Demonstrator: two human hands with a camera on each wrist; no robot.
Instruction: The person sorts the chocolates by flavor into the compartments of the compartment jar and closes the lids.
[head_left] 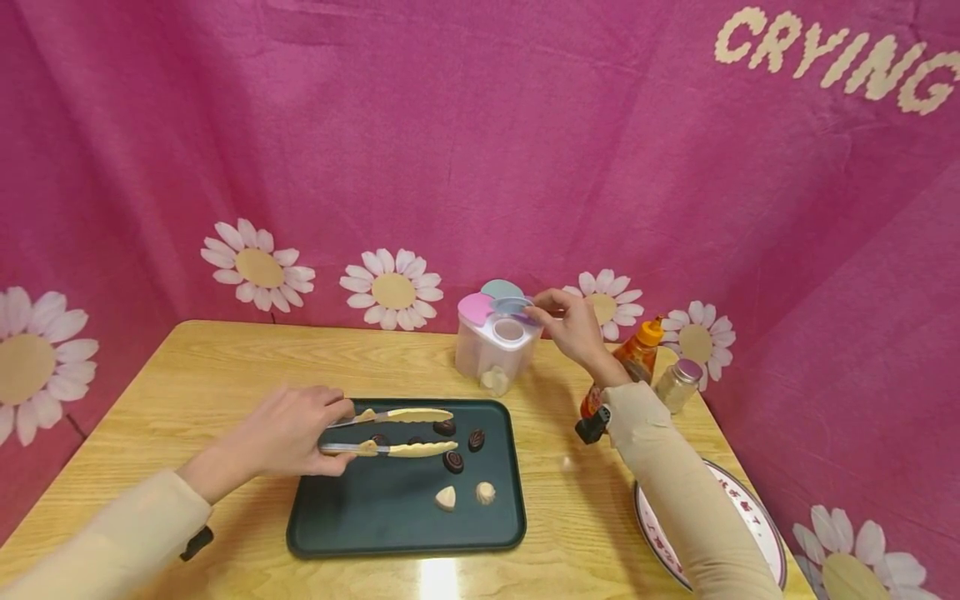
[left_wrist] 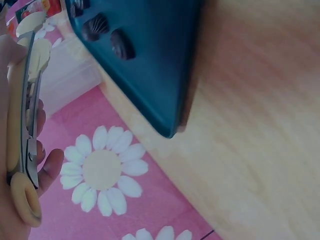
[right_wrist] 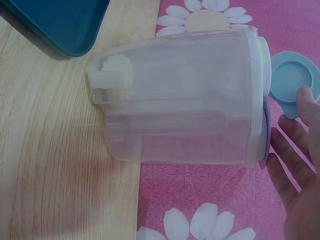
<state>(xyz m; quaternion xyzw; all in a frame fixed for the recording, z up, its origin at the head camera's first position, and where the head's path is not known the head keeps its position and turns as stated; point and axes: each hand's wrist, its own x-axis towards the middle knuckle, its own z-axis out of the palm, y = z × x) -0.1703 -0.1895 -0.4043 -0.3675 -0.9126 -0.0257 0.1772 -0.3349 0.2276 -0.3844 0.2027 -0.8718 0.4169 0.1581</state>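
Observation:
My left hand (head_left: pixel 296 429) grips a pair of tongs (head_left: pixel 420 450) with cream tips, spread apart above the dark green tray (head_left: pixel 360 521). Several dark chocolates lie on it, among them a leaf-marked one (head_left: pixel 476 440); some are partly hidden under the tongs. Two white chocolates, one pointed (head_left: pixel 446 498) and one round (head_left: pixel 485 492), sit nearer the front. My right hand (head_left: pixel 573 329) pinches a raised light-blue flap (right_wrist: pixel 290 80) on the lid of a clear container (right_wrist: pixel 185 95). Below that flap a round opening shows. Something pale (right_wrist: pixel 117 75) is visible low in the container.
Right of the container stand a sauce bottle (head_left: pixel 643 342) with an orange cap, partly behind my right wrist, and a jar (head_left: pixel 678 385) with a purple lid. A white plate (head_left: pixel 738 508) with red lettering lies under my right forearm. Pink cloth (head_left: pixel 450 150) hangs behind the wooden table (head_left: pixel 247 358).

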